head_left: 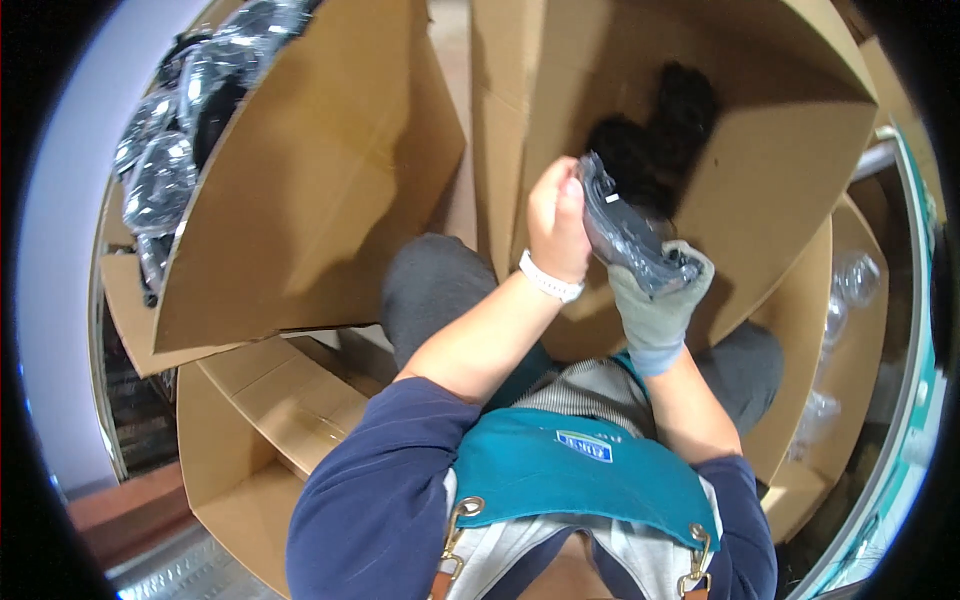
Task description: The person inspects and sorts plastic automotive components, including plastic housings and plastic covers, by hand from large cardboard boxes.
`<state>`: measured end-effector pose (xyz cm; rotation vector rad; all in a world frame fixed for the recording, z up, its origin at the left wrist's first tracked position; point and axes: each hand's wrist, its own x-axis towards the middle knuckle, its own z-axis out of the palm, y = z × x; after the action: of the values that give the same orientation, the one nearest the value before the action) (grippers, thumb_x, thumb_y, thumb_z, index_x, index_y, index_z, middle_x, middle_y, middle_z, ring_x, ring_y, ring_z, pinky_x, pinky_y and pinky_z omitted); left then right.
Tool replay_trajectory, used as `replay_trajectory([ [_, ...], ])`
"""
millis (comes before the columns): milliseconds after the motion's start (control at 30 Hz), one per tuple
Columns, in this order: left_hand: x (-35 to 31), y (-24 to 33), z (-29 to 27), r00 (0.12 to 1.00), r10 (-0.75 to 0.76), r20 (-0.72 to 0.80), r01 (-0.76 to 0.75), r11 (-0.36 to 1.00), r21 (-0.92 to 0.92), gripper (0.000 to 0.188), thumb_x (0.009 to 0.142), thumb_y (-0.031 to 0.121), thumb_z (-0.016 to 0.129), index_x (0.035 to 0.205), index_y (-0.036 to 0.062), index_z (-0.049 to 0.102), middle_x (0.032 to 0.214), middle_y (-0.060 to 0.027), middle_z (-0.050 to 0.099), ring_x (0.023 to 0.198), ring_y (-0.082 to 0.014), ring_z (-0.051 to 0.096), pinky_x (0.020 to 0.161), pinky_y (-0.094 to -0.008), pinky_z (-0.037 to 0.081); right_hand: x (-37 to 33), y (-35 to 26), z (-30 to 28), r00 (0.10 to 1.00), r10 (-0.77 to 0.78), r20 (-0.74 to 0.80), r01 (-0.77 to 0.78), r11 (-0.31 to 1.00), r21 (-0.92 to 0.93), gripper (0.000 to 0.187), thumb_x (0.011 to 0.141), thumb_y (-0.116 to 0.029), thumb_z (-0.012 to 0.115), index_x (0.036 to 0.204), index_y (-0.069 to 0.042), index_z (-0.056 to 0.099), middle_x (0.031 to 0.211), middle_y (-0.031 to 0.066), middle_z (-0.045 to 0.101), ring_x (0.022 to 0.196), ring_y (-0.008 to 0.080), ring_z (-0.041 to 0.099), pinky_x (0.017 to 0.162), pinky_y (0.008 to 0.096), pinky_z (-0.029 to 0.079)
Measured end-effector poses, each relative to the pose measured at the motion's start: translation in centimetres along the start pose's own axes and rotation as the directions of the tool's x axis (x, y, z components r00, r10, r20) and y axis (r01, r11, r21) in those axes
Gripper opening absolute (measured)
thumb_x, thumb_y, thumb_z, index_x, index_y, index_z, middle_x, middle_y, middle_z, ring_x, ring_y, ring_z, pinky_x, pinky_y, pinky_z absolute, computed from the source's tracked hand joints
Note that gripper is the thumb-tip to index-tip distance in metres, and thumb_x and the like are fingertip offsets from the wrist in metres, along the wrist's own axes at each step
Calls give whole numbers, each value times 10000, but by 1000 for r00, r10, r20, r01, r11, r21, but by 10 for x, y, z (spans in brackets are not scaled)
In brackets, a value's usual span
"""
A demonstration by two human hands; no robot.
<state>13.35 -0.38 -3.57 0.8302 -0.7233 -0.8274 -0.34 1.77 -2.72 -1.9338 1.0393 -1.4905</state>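
A black curved item in clear plastic wrap (630, 235) is held up between my two hands, above an open cardboard box (785, 180). Bare, with a white band at the wrist, my left hand (560, 220) grips its upper left end, thumb along the edge. My right hand (660, 305), in a grey work glove, closes round the lower right end. What the wrapped item is, I cannot make out. Deeper in the box lie dark black objects (625, 150), their details lost in shadow.
At upper left, a tall cardboard flap (310, 170) stands beside a pile of black items in clear plastic (165, 180). Another open carton (240, 440) sits at lower left. To the right, a carton (860, 360) holds clear plastic-wrapped pieces, next to a teal-edged frame (925, 220).
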Motion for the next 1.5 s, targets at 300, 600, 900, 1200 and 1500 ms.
replay_trajectory([
  [300, 57, 183, -19, 760, 648, -50, -643, 761, 93, 417, 891, 483, 460, 986, 86, 545, 835, -52, 537, 795, -168, 516, 673, -317, 410, 4, 19, -39, 969, -8, 247, -16, 995, 96, 529, 801, 13, 443, 1318, 36, 335, 1259, 150, 447, 1163, 244, 454, 1031, 374, 335],
  [600, 302, 296, -129, 912, 262, -315, -258, 965, 54, 369, 902, 345, 407, 1082, 63, 562, 1167, -119, 577, 1113, -305, 521, 916, -534, 425, -40, 88, -44, 800, 450, 397, -456, 886, -85, 369, 870, -196, 589, 1142, 49, 536, 988, 113, 599, 876, 177, 553, 803, 288, 453],
  [900, 287, 420, -247, 779, 436, -450, -367, 900, 236, 502, 920, 426, 335, 1204, 46, 503, 1227, -119, 543, 1159, -294, 491, 982, -501, 370, -46, 127, -45, 752, 544, 372, -562, 824, -70, 287, 931, -215, 512, 1070, 29, 570, 965, 87, 596, 893, 169, 540, 825, 293, 432],
  [1200, 81, 487, -305, 712, 444, -544, -262, 887, 381, 568, 917, 517, 303, 1251, 103, 503, 1215, -98, 552, 1111, -280, 519, 966, -514, 387, -64, 158, -35, 500, 753, 427, -865, 458, 206, 191, 931, -261, 538, 920, -70, 549, 791, -26, 483, 709, 80, 437, 624, 231, 371],
  [1500, 59, 487, -332, 853, 279, -441, -201, 956, 216, 439, 862, 527, 470, 1014, 145, 624, 913, -29, 655, 803, -209, 591, 722, -395, 491, -71, 172, -45, 361, 757, 545, -897, 442, -19, 215, 928, -305, 518, 785, -147, 494, 679, -44, 453, 615, 70, 432, 533, 241, 327],
])
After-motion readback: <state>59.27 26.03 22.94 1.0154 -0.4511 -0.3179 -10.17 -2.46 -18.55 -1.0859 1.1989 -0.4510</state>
